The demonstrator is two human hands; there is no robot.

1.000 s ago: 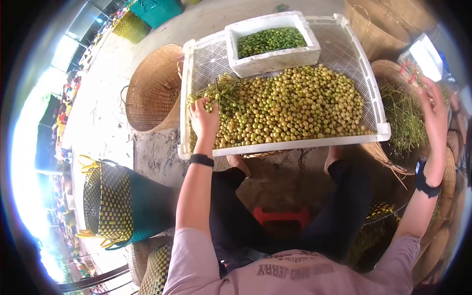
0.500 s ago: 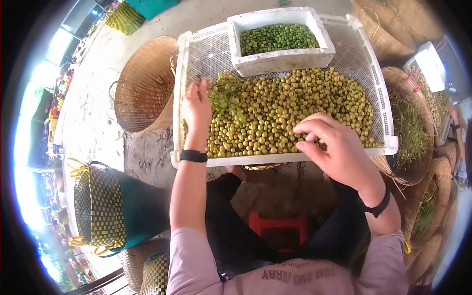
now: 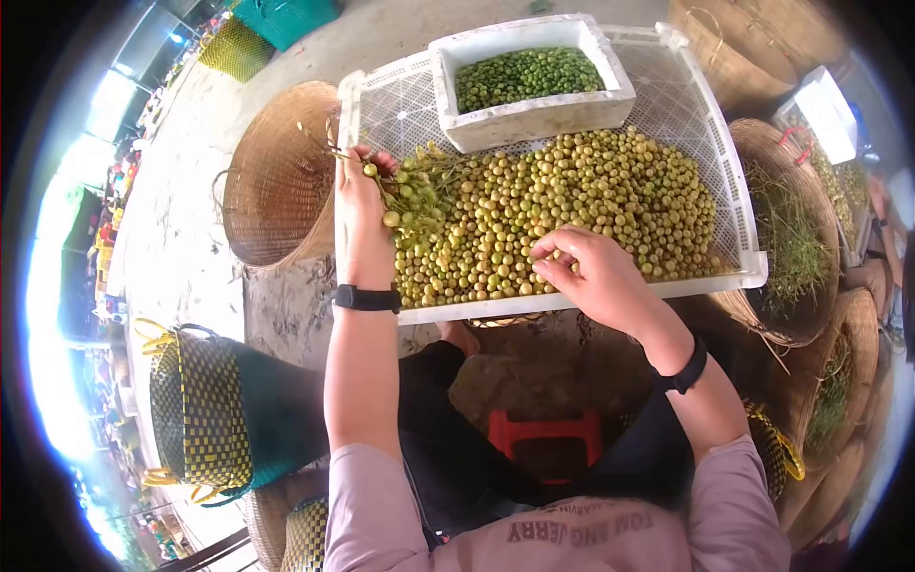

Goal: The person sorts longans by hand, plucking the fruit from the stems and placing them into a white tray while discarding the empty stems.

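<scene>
- The sprig, a bunch of thin green stems with yellow-green fruit on it, is raised a little over the left end of the tray.
- The left hand holds the sprig. Its fingers are closed around the stems, and a black band sits on the wrist.
- The pile of fruit fills the near half of the white mesh tray, just beside the sprig and reaching to the near rim.
- The right hand rests on the near edge of the pile. Its fingers are curled down with the tips among the fruit. Whether they pinch a fruit cannot be told.
- A white foam box stands on the far part of the tray, touching the pile, and holds smaller green fruit.
- A wicker basket lies tilted on the floor just left of the tray.
- Another basket with loose green stems sits just right of the tray.
- A yellow-and-black woven bag stands near the person's left side.
- A red stool shows between the person's legs.
</scene>
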